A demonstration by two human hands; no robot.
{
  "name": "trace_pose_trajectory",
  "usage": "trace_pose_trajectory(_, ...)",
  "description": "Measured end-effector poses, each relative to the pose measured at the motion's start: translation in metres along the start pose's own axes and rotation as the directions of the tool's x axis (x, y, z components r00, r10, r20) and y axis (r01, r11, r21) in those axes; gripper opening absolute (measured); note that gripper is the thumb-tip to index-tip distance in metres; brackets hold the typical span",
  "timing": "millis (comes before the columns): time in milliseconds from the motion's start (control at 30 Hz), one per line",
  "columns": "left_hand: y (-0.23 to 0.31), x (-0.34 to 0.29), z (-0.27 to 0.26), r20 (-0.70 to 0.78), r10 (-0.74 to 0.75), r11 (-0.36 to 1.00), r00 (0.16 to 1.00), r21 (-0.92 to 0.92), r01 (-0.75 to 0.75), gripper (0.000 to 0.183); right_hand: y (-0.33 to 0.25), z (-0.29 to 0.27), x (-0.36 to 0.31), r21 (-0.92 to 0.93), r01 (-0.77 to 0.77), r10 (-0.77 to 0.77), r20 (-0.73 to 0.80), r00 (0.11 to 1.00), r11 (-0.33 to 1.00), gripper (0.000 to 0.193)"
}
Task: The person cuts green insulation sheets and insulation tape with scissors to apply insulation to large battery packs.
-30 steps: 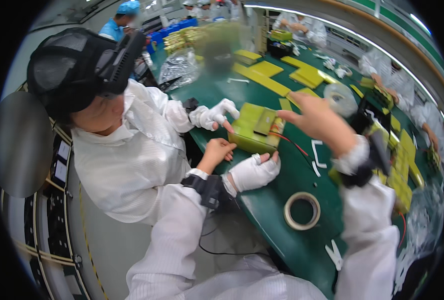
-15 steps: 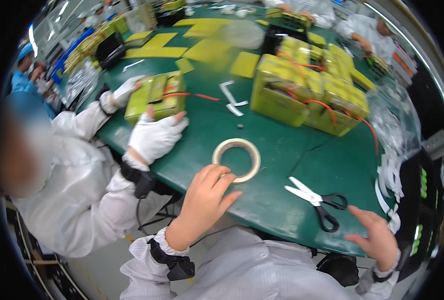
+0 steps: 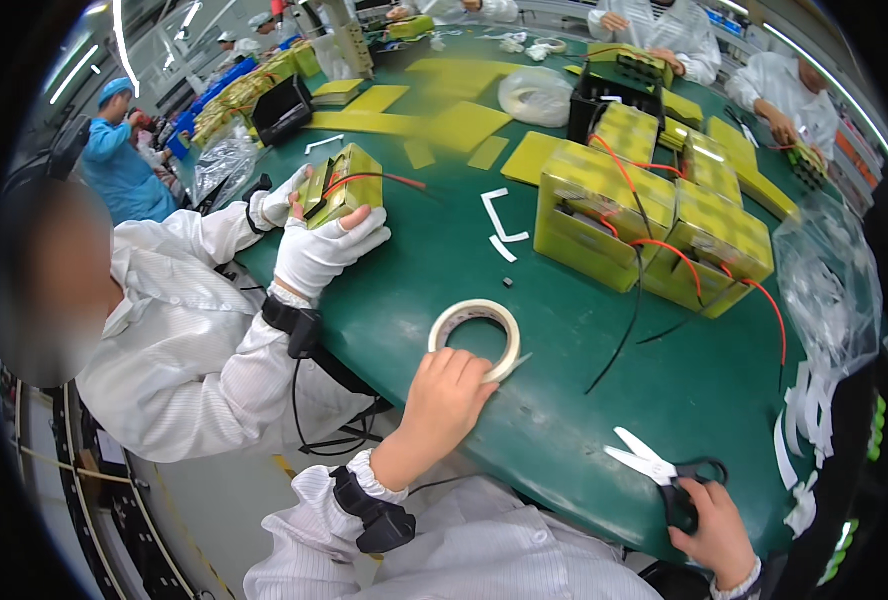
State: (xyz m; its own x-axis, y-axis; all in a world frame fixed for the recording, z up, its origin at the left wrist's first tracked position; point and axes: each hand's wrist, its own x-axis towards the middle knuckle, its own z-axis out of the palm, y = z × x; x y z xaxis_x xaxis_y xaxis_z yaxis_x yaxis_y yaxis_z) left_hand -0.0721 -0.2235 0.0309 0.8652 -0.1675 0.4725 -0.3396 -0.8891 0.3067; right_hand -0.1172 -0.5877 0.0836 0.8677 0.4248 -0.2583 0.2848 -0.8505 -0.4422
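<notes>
A roll of cream tape (image 3: 509, 318) lies on the green table in front of me. My left hand (image 3: 447, 398) has its fingers closed over the roll's near rim, and a short loose tape end sticks out beside the fingertips. To the right, a pair of scissors (image 3: 654, 462) with white blades and black handles lies with its blades apart, pointing away to the left. My right hand (image 3: 716, 532) is closed around the lower handle loop, with the thumb at its near side. The fingers partly cover that loop.
Yellow-wrapped battery packs (image 3: 604, 215) with red and black wires stand at the right. At the left, a co-worker's gloved hands (image 3: 329, 245) hold a smaller yellow pack (image 3: 359, 185). White strips (image 3: 494, 215), yellow sheets (image 3: 464, 135) and clear plastic (image 3: 829, 280) lie around.
My right hand has come in from the right and taken hold of the scissors' handle. My left hand has closed on the tape roll. The co-worker has tilted the smaller pack.
</notes>
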Motion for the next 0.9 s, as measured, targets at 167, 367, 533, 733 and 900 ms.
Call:
trace_pose_trajectory(167,-0.038,0.031,-0.005,-0.133,-0.097,0.976,0.986,0.183,0.12,0.022,0.042,-0.003,-0.008,0.038,-0.192,0.196,-0.183,0.963,0.981,0.067)
trace_pose_trajectory(367,-0.116,0.102,0.027,-0.232,-0.073,0.93,0.97,0.336,0.15,0.018,0.066,-0.008,0.017,0.094,-0.273,0.288,-0.307,0.907,0.957,0.068)
trace_pose_trajectory(533,-0.135,0.141,0.051,-0.344,-0.051,0.916,0.938,0.358,0.181,0.021,0.069,-0.014,0.026,0.116,-0.308,0.328,-0.242,0.913,0.944,0.069)
trace_pose_trajectory(733,-0.1,0.158,0.083,-0.286,0.011,0.998,0.958,-0.052,-0.027,0.023,0.056,-0.025,0.032,-0.061,-0.323,0.266,-0.435,0.86,0.945,0.049)
trace_pose_trajectory(900,-0.096,0.136,0.078,-0.074,-0.058,0.997,0.996,0.048,0.062,0.024,0.084,-0.031,0.04,-0.066,-0.503,0.493,-0.131,0.86,0.861,0.058)
